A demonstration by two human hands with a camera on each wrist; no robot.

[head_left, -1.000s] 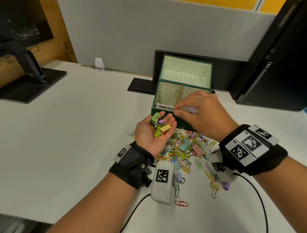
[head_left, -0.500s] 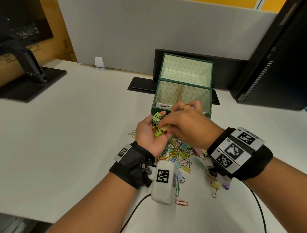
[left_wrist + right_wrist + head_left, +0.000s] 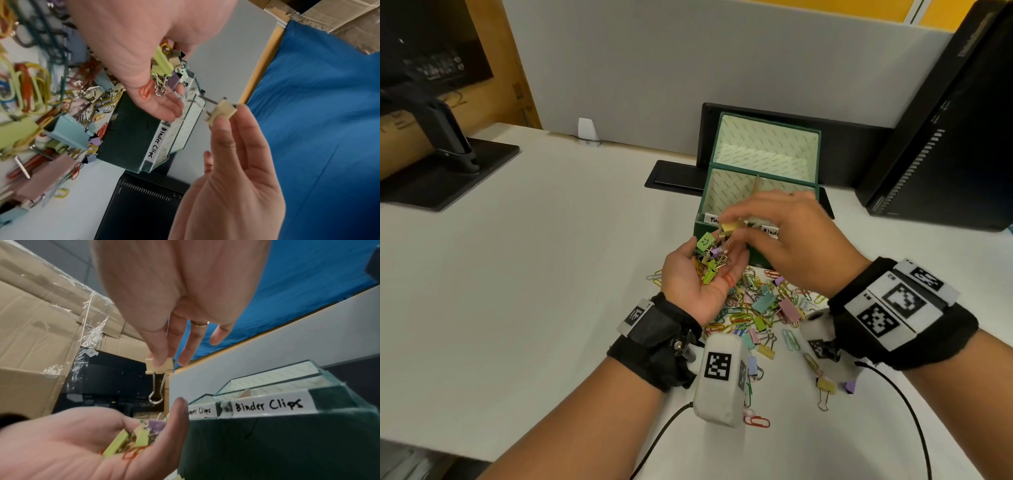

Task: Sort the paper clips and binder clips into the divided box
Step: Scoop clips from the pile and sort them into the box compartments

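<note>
Here the right hand pinches a beige binder clip by its body between thumb and fingertips, and the wire handles of the clip hang down, as the right wrist view shows well. The clip is in the air, just above the fingers of the left hand and in front of the box. The left hand lies palm up, with the fingers relaxed and a little cupped, and carries a small heap of green and purple binder clips and some paper clips; one red paper clip lies on the palm. The box is dark green outside and pale inside, its lid stands open behind, and a divider cuts it in two compartments. On its front rim are two white labels: "Paper Clips" on the left and "Binder Clips" on the right. What is inside the compartments I cannot tell. On the white counter, between the two wrists and touching the front of the box, is a mixed pile of coloured paper clips and binder clips, and a few clips lie apart nearer to the person
</note>
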